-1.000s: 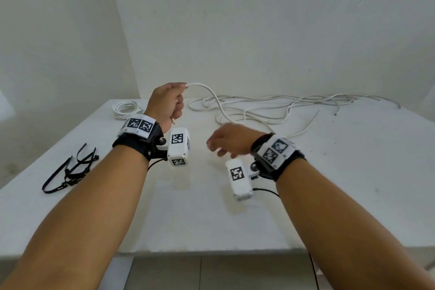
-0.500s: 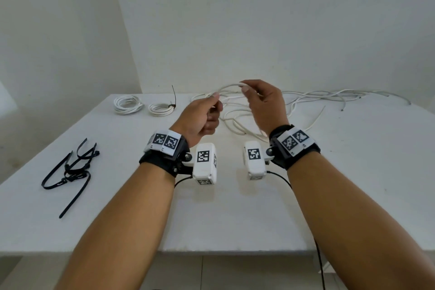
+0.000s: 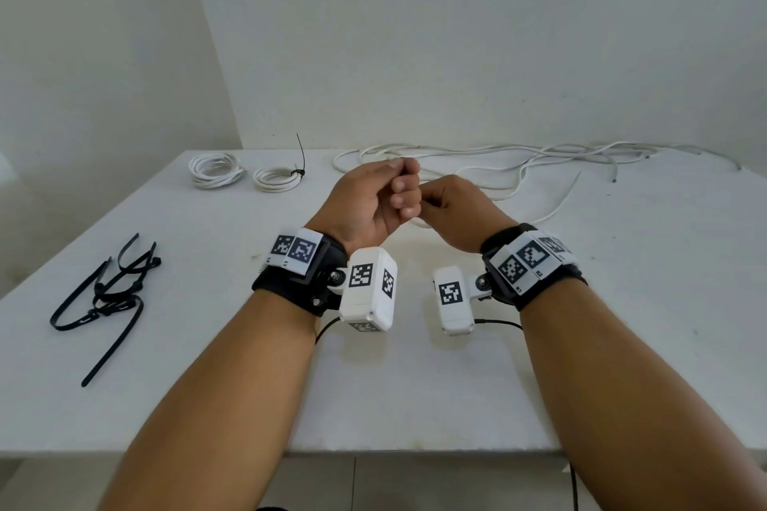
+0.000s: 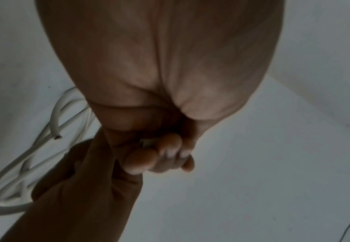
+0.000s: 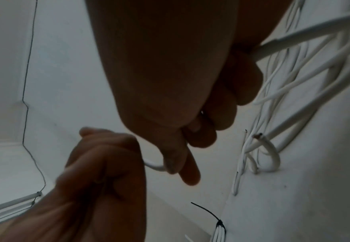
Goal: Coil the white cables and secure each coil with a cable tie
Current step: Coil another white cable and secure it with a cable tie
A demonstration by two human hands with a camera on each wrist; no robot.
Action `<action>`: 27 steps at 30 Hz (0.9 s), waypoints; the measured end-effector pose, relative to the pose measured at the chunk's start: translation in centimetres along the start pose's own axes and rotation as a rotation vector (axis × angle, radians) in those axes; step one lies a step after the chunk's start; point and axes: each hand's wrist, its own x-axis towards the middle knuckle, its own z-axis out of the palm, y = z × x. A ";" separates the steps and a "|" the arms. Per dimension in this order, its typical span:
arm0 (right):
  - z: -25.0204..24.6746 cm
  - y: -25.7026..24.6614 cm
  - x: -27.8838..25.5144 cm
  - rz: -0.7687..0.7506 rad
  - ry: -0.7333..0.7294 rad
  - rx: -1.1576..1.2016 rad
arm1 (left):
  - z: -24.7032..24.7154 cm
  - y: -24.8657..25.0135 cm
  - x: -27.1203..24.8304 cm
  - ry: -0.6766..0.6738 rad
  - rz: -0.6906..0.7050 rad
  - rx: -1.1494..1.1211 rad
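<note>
Both hands meet above the middle of the white table [image 3: 415,386]. My left hand [image 3: 404,195] is a fist, fingers curled round a short stretch of the white cable [image 4: 147,143]. My right hand [image 3: 427,205] touches it from the right; its thumb and forefinger pinch the same white cable [image 5: 155,165], which runs through the palm and out behind [image 5: 294,37]. The remaining loose cables [image 3: 519,162] sprawl across the back of the table. A cut cable end [image 4: 55,131] hangs beside my left hand.
Two white coils lie at the back left: one plain [image 3: 216,170], one bound with a black tie [image 3: 276,178] whose tail sticks up. Several black cable ties [image 3: 103,295] lie near the left edge. White walls close the back and left.
My right hand rose to the cable, then both hands came together and lower. The left fist now holds the cable against the right hand's pinch.
</note>
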 end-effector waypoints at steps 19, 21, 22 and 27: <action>-1.9 0.5 -1.9 -0.070 0.085 0.070 | -0.4 -1.3 1.8 0.419 0.203 1.001; -2.0 0.4 -2.1 -0.073 0.051 0.067 | -0.2 -1.3 1.5 0.367 0.136 1.158; -2.0 0.3 -2.1 -0.069 0.040 0.076 | -0.2 -1.2 1.4 0.348 0.113 1.181; -2.4 -0.6 -2.7 -0.141 -0.018 0.083 | 0.2 -0.7 0.7 0.201 -0.029 1.344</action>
